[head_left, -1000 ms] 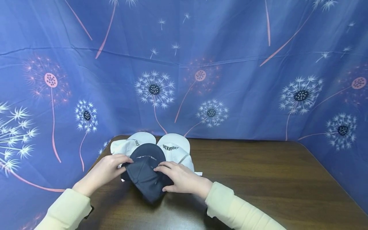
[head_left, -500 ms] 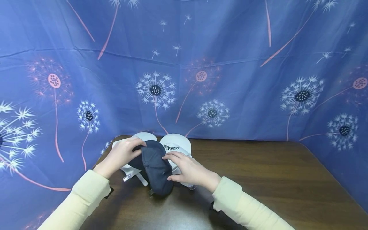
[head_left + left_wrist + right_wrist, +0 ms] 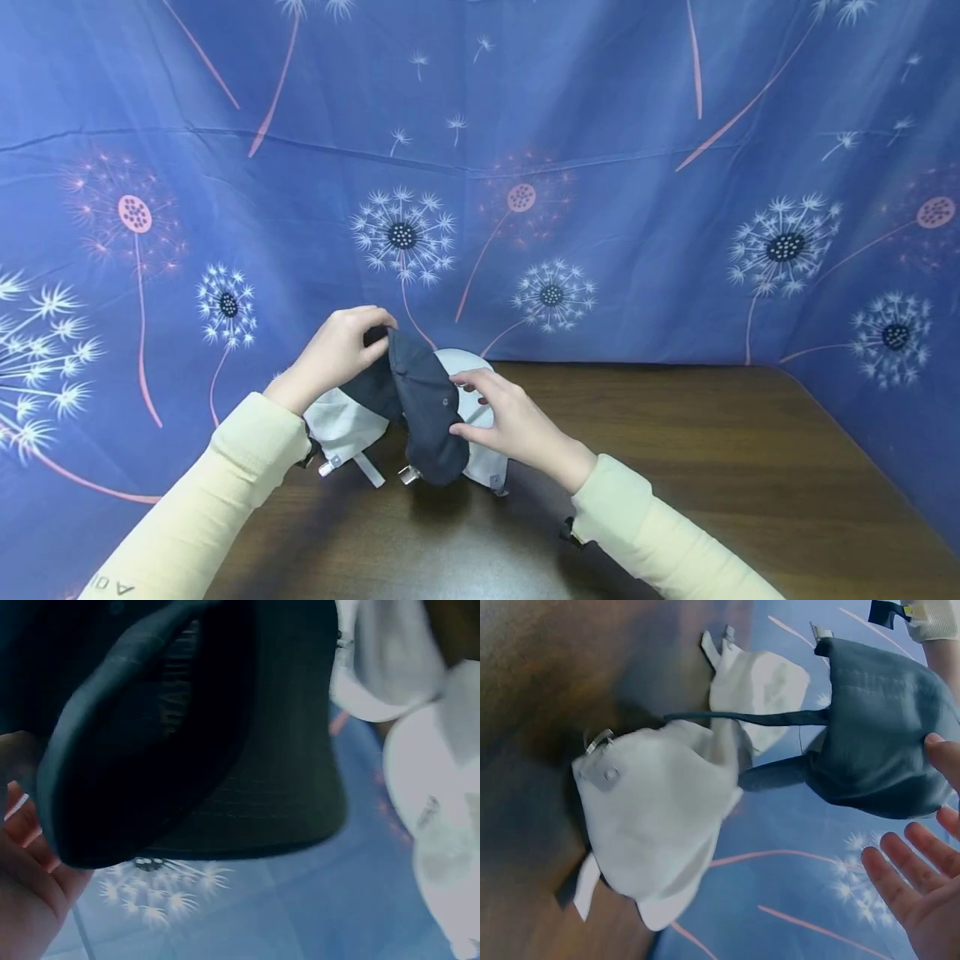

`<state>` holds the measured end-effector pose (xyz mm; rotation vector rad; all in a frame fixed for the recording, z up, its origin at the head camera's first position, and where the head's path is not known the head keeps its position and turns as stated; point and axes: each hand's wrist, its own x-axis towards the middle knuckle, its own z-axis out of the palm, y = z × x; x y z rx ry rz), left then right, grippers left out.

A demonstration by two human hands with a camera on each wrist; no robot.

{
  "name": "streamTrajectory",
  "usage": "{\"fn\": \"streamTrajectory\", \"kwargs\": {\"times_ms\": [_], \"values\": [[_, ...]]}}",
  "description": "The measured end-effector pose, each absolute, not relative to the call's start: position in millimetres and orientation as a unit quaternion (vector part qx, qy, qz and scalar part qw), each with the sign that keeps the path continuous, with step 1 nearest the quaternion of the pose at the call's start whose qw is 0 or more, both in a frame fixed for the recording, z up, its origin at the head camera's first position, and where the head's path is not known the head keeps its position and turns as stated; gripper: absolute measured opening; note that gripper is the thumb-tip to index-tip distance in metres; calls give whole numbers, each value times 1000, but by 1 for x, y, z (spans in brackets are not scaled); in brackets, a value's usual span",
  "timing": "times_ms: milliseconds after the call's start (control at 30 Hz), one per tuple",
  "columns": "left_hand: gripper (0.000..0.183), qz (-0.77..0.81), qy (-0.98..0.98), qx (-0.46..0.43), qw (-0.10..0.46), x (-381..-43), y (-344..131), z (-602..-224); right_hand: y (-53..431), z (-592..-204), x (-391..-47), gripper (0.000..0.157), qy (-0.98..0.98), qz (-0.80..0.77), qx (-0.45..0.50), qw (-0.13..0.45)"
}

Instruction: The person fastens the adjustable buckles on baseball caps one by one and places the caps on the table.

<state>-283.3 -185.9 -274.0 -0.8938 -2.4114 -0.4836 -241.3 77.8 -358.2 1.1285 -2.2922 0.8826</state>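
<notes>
A dark baseball cap (image 3: 431,408) is held up off the table, in front of two white caps. My left hand (image 3: 337,346) pinches it near the brim, at the upper left. On the other side, the thumb of my right hand (image 3: 517,421) touches the crown, while its other fingers stay spread and fairly straight in the right wrist view. The left wrist view looks into the dark cap's hollow, past its brim (image 3: 289,772). One white cap (image 3: 347,427) lies partly behind the dark one at left; the other white cap (image 3: 660,802) is at right, its front partly covered.
The brown wooden table (image 3: 660,467) extends to the right and toward the person. Behind it hangs a blue cloth (image 3: 637,217) with a dandelion print, close to the table's back edge. Strap ends with metal buckles (image 3: 408,475) hang from the caps.
The dark cap has risen off the white caps and shifted slightly right, turning onto its side. My left hand has moved up and right with it; my right hand has moved slightly right and up.
</notes>
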Motion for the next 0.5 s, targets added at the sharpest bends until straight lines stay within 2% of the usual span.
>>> {"fn": "streamTrajectory", "kwargs": {"times_ms": [233,367,500], "values": [[11,-206,-905,-302,217,-287,-172,-250,94,-340,-240,55,-818,330,399,252],[9,-215,-907,-293,212,-286,-163,-237,102,-330,-238,56,-818,351,383,247],[9,-232,-908,-280,205,-284,-154,-226,106,-325,-236,58,-813,366,364,270]]}}
